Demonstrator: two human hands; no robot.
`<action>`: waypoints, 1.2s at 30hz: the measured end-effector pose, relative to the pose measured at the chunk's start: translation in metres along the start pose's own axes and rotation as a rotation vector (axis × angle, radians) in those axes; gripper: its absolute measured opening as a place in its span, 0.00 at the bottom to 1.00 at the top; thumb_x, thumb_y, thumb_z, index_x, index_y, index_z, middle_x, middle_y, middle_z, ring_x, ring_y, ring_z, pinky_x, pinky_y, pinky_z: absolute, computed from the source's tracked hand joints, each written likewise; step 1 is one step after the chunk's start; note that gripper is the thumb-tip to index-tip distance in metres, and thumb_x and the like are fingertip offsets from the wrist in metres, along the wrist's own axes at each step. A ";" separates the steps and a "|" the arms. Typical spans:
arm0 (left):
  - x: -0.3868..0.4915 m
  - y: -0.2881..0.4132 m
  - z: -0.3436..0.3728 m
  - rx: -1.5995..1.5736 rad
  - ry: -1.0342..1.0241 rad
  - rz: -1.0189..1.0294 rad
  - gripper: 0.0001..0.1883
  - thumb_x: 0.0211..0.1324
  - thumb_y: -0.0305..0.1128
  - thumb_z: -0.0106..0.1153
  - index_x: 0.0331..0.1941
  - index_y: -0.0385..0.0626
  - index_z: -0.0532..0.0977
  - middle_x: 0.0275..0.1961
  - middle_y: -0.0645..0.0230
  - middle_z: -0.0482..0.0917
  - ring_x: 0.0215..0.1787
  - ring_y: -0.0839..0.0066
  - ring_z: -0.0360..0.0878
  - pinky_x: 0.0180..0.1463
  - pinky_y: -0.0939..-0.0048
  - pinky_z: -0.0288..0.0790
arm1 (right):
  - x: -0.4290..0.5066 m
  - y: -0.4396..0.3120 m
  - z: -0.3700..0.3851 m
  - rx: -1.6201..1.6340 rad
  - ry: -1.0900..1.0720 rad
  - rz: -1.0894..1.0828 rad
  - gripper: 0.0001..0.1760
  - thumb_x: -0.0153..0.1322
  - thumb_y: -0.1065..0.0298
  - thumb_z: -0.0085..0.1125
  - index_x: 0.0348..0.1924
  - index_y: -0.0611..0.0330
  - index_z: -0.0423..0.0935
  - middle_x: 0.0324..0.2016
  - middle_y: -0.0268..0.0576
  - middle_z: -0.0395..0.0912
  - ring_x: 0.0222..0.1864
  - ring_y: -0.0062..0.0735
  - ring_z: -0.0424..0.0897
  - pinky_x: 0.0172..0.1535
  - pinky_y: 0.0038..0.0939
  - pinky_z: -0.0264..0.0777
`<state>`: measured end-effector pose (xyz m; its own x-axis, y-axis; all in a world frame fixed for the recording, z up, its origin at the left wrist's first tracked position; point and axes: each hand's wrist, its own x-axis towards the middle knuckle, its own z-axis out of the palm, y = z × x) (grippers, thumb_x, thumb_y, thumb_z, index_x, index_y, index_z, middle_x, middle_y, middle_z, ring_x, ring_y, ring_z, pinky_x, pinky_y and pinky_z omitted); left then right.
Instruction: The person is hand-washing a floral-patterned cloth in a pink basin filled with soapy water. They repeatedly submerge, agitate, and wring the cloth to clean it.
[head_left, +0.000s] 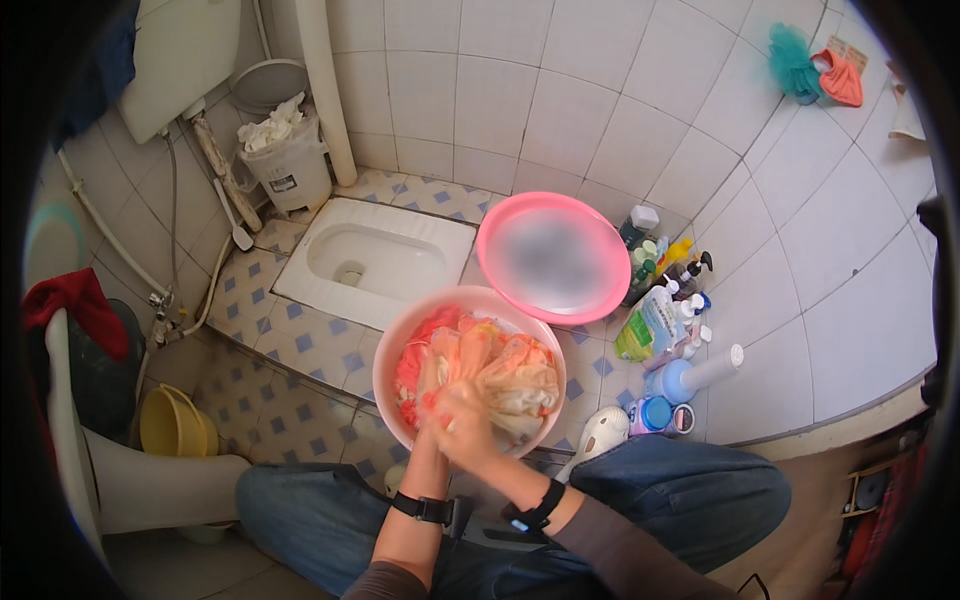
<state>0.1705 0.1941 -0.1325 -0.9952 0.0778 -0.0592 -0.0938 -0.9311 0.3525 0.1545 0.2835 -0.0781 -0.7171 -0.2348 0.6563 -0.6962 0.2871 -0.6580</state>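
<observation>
A light-pink plastic basin (386, 360) stands between my knees, filled with wet orange, coral and cream cloth (517, 367). Over its near side my left hand (430, 379) grips a fold of the cloth, fingers pointing away from me. My right hand (466, 420), slightly blurred and curled into a fist, presses close against my left hand and is also closed on cloth. Exactly how the fabric runs between the two hands is hidden. A black strap circles each wrist.
A brighter pink basin (611, 289) touches this one behind, its inside blurred. Several bottles and a refill pouch (649, 322) line the right wall. A squat toilet (442, 232) lies back left, near a waste bin (289, 176). A yellow bucket (169, 427) stands left.
</observation>
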 end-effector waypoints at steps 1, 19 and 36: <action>-0.002 -0.005 0.001 0.097 0.231 0.047 0.27 0.75 0.55 0.54 0.60 0.43 0.76 0.49 0.63 0.84 0.49 0.70 0.85 0.53 0.62 0.81 | -0.002 -0.003 0.002 -0.048 0.032 -0.136 0.12 0.67 0.65 0.71 0.32 0.60 0.76 0.33 0.52 0.77 0.37 0.49 0.78 0.47 0.43 0.73; -0.009 0.012 0.018 0.301 0.457 0.017 0.22 0.75 0.50 0.55 0.59 0.44 0.77 0.52 0.62 0.86 0.50 0.66 0.87 0.52 0.61 0.82 | 0.005 0.091 -0.035 0.414 0.033 0.568 0.13 0.75 0.64 0.64 0.31 0.65 0.80 0.24 0.36 0.76 0.29 0.25 0.74 0.35 0.35 0.70; -0.024 0.052 0.020 2.420 0.342 0.091 0.21 0.58 0.30 0.64 0.57 0.52 0.81 0.74 0.53 0.69 0.78 0.53 0.62 0.79 0.52 0.55 | -0.004 0.076 -0.121 -0.525 -0.577 0.387 0.37 0.62 0.66 0.76 0.65 0.41 0.76 0.60 0.54 0.71 0.65 0.54 0.67 0.68 0.58 0.58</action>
<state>0.1887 0.1509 -0.0936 -0.9828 -0.1840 0.0143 -0.1690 0.9288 0.3297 0.1087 0.4188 -0.0864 -0.9042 -0.4254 0.0379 -0.3960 0.8018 -0.4476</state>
